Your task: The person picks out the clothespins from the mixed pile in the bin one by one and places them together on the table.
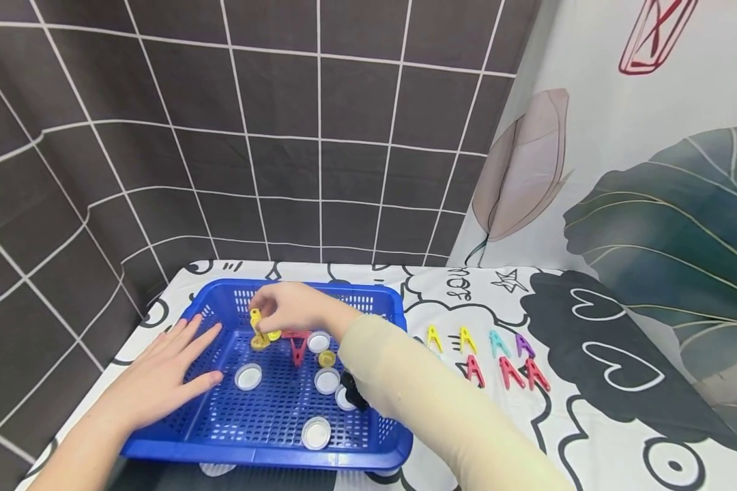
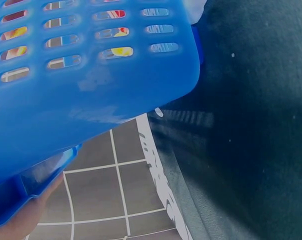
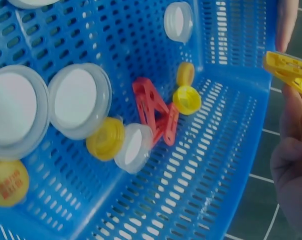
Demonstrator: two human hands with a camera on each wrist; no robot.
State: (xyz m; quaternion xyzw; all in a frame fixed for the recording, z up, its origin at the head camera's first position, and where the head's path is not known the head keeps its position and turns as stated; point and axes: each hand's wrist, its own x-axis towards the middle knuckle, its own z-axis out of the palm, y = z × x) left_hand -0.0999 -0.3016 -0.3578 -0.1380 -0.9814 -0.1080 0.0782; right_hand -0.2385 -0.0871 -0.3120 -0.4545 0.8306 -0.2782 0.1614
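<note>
My right hand [image 1: 291, 307] pinches a yellow clothespin [image 3: 286, 70] above the far left part of a blue plastic basket [image 1: 264, 457]. In the head view, my left hand [image 1: 160, 375] rests on the basket's left rim, its fingers extended and the thumb spread over the inside. Below the right hand, red clothespins [image 3: 151, 105] lie on the basket floor, beside a bright yellow cap [image 3: 187, 100]. White-and-clear round caps [image 1: 248, 376] and other yellow caps [image 3: 106, 138] are scattered across the basket. Only a little of the left hand [image 2: 21, 220] shows in the left wrist view.
Right of the basket, on the patterned cloth [image 1: 467, 300], lie yellow clothespins [image 1: 467, 339], a teal one [image 1: 499, 344], a purple one [image 1: 524, 346] and red ones [image 1: 511, 373]. A dark tiled-pattern curtain [image 1: 356, 170] hangs behind and to the left.
</note>
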